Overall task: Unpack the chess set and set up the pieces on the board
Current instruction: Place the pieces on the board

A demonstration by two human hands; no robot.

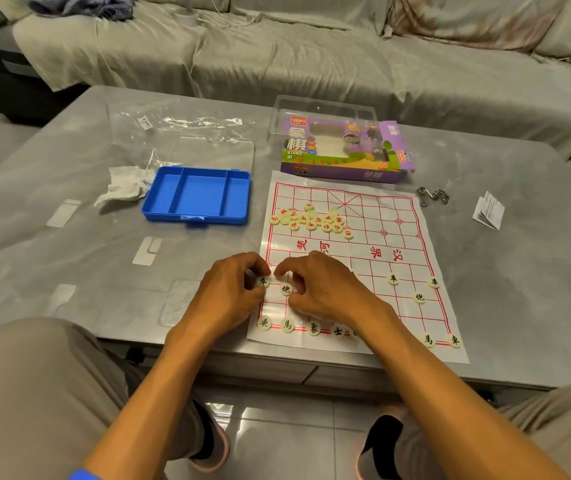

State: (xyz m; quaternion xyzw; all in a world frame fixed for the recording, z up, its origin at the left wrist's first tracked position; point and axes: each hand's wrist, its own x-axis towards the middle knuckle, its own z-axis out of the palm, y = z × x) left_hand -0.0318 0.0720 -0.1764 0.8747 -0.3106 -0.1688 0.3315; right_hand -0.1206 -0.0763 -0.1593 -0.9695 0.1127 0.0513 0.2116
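Both forearms reach forward from the lap and meet over the near left corner of the white paper board printed with a red grid point(363, 258), which lies flat on the grey tabletop point(69, 209). The left hand point(228, 292) has its fingers curled, pinching a cream round piece with a black character point(262, 281) at the board's left edge. The right hand point(322, 289) is curled too, fingertips around a second black-marked piece point(286, 289) just beside the first; whether it grips or only touches it I cannot tell.

Nearer than the hands, four black-marked pieces show in the near row left of the right wrist, a fifth partly hidden by it. To the right of the right hand lie five more: three in the middle ranks, two in the near row. Beyond the hands sits a loose heap of red-marked pieces point(311, 220), too clustered to count. Farther left of the heap lies one open blue plastic tray with three compartments point(197, 195); beyond the board stands one purple cardboard box point(343, 150).
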